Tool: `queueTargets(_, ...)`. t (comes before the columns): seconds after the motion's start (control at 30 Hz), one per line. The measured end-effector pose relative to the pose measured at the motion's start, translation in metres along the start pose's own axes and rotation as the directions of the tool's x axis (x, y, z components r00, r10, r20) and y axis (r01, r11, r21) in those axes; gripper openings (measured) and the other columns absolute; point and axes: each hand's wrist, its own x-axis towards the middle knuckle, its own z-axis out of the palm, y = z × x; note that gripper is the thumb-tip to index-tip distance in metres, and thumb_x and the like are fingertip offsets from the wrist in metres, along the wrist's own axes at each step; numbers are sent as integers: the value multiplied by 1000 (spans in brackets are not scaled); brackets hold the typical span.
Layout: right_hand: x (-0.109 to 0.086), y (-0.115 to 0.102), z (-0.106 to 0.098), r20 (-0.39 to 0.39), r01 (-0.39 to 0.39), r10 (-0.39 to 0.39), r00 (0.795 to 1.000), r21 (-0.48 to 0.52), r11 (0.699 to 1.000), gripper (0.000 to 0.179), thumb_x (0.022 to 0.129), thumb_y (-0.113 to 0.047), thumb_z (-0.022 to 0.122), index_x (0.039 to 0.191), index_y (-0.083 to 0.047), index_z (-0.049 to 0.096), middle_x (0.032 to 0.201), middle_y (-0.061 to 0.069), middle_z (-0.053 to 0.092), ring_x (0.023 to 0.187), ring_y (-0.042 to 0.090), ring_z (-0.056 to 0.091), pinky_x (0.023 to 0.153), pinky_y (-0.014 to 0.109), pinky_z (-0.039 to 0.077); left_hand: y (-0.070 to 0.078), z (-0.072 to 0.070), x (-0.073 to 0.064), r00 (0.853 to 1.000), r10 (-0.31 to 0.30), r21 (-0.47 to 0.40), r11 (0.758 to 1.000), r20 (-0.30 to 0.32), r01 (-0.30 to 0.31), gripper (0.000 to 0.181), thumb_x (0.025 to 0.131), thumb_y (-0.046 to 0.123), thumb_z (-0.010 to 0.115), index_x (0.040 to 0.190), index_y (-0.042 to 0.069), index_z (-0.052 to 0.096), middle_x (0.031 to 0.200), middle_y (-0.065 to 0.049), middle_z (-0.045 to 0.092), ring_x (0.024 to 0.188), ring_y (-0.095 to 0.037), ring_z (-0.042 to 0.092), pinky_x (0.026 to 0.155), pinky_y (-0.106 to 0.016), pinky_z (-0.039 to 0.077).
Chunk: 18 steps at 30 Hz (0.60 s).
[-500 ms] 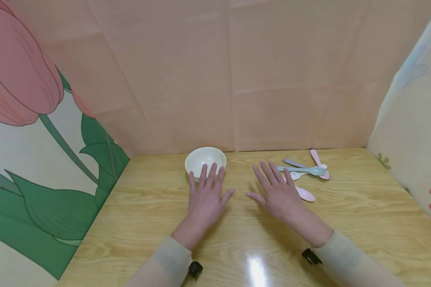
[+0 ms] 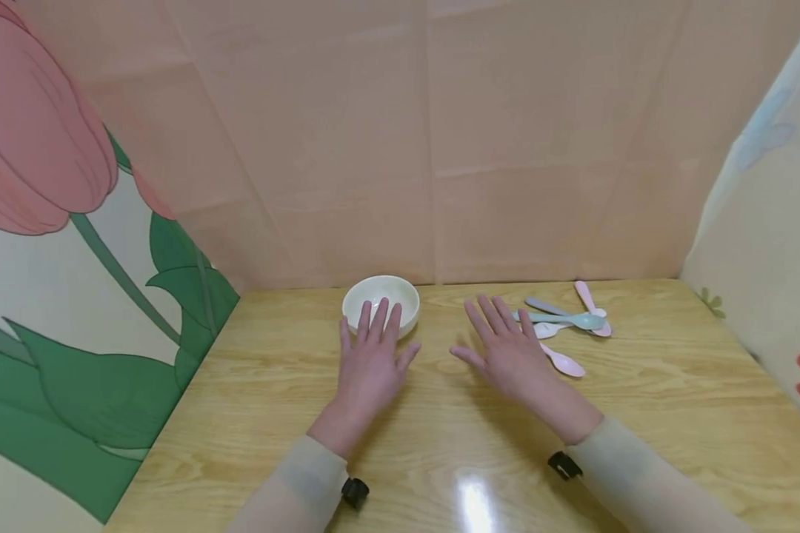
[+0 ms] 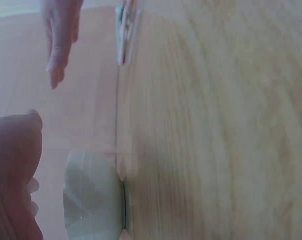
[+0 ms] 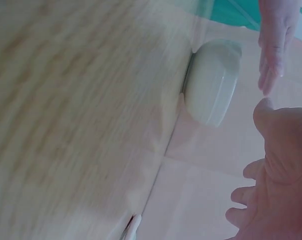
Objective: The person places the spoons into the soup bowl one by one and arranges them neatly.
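Observation:
My left hand [image 2: 370, 363] hovers palm down over the wooden table, fingers spread, its fingertips overlapping the front of a white bowl [image 2: 400, 292] in the head view. In the left wrist view the bowl [image 3: 93, 197] stands upright on the table, apart from the hand. My right hand [image 2: 515, 357], likewise spread and holding nothing, is raised above the table just left of a loose pile of cutlery. That pile has a light blue spoon [image 2: 587, 321], a pink spoon [image 2: 565, 363], a white fork [image 2: 548, 330] and a purple handle [image 2: 543, 304], overlapping one another.
The wooden table [image 2: 240, 414] ends at a peach cloth backdrop [image 2: 320, 185] behind the bowl. A flower-printed panel [image 2: 100, 385] borders the left side, and a pale panel [image 2: 767, 266] the right. Light glares off the table [image 2: 475, 503] near the front.
Both hands have drifted slightly left, fingers still spread. The bowl and cutlery stay where they were.

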Motion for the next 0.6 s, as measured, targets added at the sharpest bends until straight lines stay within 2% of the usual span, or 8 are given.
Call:
queueTargets(0.1,5,-1,1,-9,-5,5,1000,26,1000,85,111,-61,55,173,-6,35,177,24,30,164,47,23,129,77,12,-5,-1,3,1000,-19,-23,1000,4,19,77,115,63,40,177,19,27,183,-5,19,170,-35,10,132,-70,0)
queueTargets(0.3,15,-7,2,6,-16,16,1000,16,1000,86,111,-60,58,173,-6,35,177,25,29,165,47,22,128,77,15,-15,0,9,999,-48,-68,997,9,48,76,116,63,37,177,19,27,184,-5,19,170,-36,8,132,-70,1)
queueTargets(0.6,28,-10,10,34,-27,25,999,49,998,91,111,-71,43,176,-9,29,181,22,22,167,43,15,130,75,13,-32,4,18,994,-106,-120,987,28,109,76,117,63,34,178,18,25,185,-8,14,170,-35,5,132,-71,1)
